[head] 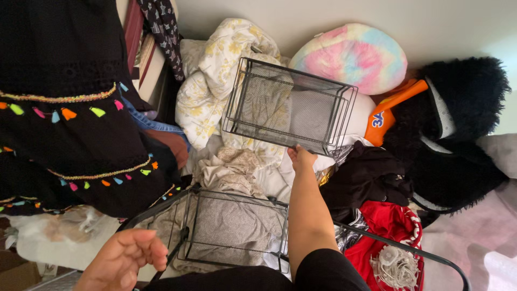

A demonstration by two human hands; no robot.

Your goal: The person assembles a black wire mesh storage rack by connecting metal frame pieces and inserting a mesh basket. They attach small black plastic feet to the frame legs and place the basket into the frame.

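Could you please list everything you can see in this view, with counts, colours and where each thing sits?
upper mesh basket: one, black wire, centre, held up over the pile
lower mesh basket: one, black wire, bottom centre
black garment: one, with coloured tassels, left
floral bedding: one, white and yellow, top centre
round cushion: one, pastel, top right
furry item: one, black, right
red cloth: one, lower right
right hand: grips the upper mesh basket's lower rim
left hand: open, beside the lower mesh basket's frame
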